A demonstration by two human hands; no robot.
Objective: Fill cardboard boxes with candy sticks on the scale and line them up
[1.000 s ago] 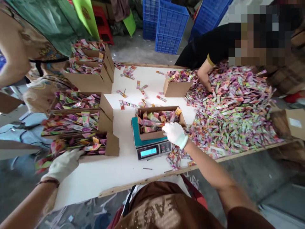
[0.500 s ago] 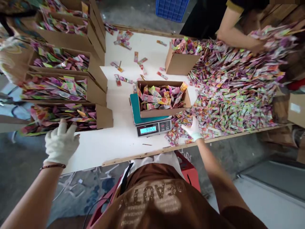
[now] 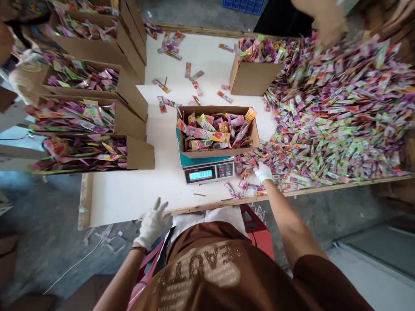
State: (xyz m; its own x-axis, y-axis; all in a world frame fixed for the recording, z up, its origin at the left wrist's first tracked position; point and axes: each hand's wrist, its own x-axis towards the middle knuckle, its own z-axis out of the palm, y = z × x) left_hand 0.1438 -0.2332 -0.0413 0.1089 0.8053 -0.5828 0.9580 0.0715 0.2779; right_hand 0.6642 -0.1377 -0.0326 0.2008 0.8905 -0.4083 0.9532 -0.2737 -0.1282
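Note:
A cardboard box [image 3: 220,153] filled with slim colourful sachets sits on a digital scale [image 3: 209,175], whose display is lit. My right hand [image 3: 263,172], in a white glove, touches the edge of the sachet pile [image 3: 337,125] just right of the scale. Its fingers look slightly apart, with the tips partly among the sachets, and I see none held. Over the table's front edge, my gloved left hand [image 3: 152,224] is held with fingers spread and nothing in it, left of and nearer than the scale.
Several sachet-filled cardboard boxes [image 3: 138,152] line the table's left side. Another full box [image 3: 254,78] stands behind the scale, beside the pile. Loose sachets [image 3: 196,75] lie on the white tabletop [image 3: 123,196]. Across the table, a co-worker's blurred arm [image 3: 327,21] is over the pile.
My left hand has left the front left box and moved right, towards my body. My right hand has drawn its fingers in at the sachets. The scale reading differs; the co-worker's arm has lifted.

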